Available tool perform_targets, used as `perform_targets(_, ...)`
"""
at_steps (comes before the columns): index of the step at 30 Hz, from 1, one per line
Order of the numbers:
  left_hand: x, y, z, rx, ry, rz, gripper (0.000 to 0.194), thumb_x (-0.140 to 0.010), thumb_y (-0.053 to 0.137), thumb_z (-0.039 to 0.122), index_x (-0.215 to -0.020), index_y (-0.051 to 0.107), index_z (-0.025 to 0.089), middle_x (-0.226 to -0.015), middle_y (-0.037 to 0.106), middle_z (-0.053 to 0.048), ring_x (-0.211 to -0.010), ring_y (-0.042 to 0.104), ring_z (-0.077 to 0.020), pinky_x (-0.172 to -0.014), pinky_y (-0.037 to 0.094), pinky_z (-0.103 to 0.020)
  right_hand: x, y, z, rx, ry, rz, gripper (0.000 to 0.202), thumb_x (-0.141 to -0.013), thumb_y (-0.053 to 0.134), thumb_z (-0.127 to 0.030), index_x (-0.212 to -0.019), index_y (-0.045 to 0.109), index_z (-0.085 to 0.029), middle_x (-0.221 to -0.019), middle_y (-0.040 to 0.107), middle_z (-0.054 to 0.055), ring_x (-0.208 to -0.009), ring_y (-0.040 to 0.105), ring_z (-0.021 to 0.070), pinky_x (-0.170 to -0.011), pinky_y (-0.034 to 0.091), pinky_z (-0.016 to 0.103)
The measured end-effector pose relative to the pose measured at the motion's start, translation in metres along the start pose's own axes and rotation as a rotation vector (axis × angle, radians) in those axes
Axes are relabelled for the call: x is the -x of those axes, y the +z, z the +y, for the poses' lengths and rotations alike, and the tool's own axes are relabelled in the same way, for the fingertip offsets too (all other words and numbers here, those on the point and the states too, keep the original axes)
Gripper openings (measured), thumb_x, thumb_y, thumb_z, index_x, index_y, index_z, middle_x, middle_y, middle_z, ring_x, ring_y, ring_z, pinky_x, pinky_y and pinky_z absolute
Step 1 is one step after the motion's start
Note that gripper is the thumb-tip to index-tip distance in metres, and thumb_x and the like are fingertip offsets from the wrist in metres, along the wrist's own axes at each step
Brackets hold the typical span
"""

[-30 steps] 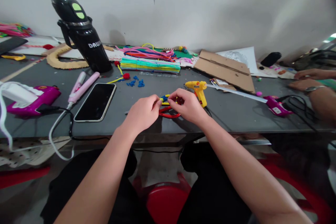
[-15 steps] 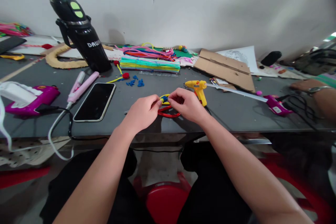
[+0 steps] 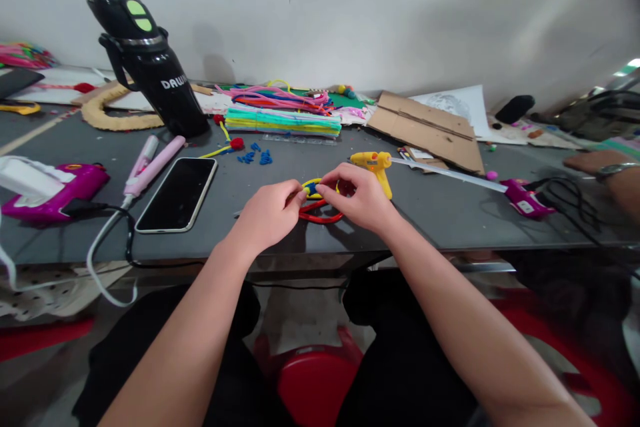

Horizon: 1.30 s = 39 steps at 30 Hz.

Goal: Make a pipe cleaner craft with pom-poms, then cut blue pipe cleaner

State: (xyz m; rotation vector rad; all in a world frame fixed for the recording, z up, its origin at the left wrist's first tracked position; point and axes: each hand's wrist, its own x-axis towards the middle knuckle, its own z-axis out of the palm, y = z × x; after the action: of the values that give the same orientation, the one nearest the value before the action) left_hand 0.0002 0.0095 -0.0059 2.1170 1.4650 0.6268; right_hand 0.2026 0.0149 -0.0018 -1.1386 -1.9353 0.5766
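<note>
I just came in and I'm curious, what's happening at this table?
Someone is handling a small yellow and blue piece at the table. The left hand pinches one side of it. The right hand has its fingertips at the other side, though I can't tell if it grips too. Red handles lie just below the piece. The glue gun is beside the right hand, and loose blue bits lie farther back.

Glue gun [image 3: 371, 160] crowds hands [image 3: 361, 199] on right; phone [image 3: 177, 195] bounds free lane left.
</note>
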Motion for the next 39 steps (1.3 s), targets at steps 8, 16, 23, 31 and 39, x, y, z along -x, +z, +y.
perform_targets(8, 0.0012, -0.0015, 0.0037, -0.009, 0.003, -0.006, 0.032, -0.095, 0.042, 0.043, -0.079, 0.059, 0.021, -0.072, 0.064, -0.004, -0.067, 0.055, -0.0186, -0.063, 0.036, -0.029, -0.0023, 0.0044, 0.0021, 0.046, 0.037, 0.011, 0.022, -0.088, 0.064, -0.038, -0.08, 0.067, -0.018, -0.075, 0.062, 0.002, -0.062, 0.048, 0.0116, -0.059, 0.039, 0.028)
perform_targets(16, 0.0015, -0.0019, 0.0066, -0.035, -0.002, -0.007, 0.03, -0.095, 0.043, 0.042, -0.086, 0.064, 0.022, -0.075, 0.066, -0.004, -0.068, 0.057, -0.0193, -0.062, 0.035, -0.03, -0.0017, 0.0067, 0.0013, 0.006, 0.128, -0.017, 0.021, -0.086, 0.063, -0.036, -0.076, 0.065, -0.017, -0.069, 0.062, 0.002, -0.06, 0.048, 0.0115, -0.055, 0.038, 0.027)
perform_targets(23, 0.002, -0.0032, 0.0078, -0.051, 0.003, -0.006, 0.029, -0.095, 0.043, 0.041, -0.085, 0.063, 0.021, -0.076, 0.066, -0.005, -0.068, 0.056, -0.0192, -0.062, 0.035, -0.03, -0.0027, 0.0092, -0.0027, -0.033, 0.195, -0.046, 0.019, -0.083, 0.062, -0.031, -0.071, 0.062, -0.017, -0.061, 0.057, -0.001, -0.057, 0.046, 0.0105, -0.053, 0.036, 0.025)
perform_targets(31, 0.0019, -0.0017, 0.0059, -0.07, 0.009, -0.004, 0.031, -0.096, 0.043, 0.042, -0.086, 0.064, 0.021, -0.076, 0.067, -0.006, -0.068, 0.057, -0.0194, -0.06, 0.034, -0.029, -0.0015, 0.0089, 0.0002, -0.034, 0.199, -0.008, 0.016, -0.082, 0.064, -0.032, -0.078, 0.066, -0.016, -0.068, 0.061, 0.001, -0.06, 0.047, 0.0112, -0.055, 0.038, 0.026)
perform_targets(39, 0.0015, -0.0008, 0.0043, -0.031, 0.017, -0.008, 0.032, -0.096, 0.045, 0.042, -0.091, 0.067, 0.02, -0.076, 0.066, -0.005, -0.068, 0.055, -0.0185, -0.061, 0.033, -0.029, -0.002, 0.0102, -0.0002, -0.046, 0.173, -0.015, 0.013, -0.081, 0.063, -0.026, -0.075, 0.064, -0.015, -0.067, 0.059, 0.0, -0.06, 0.046, 0.0095, -0.056, 0.037, 0.024)
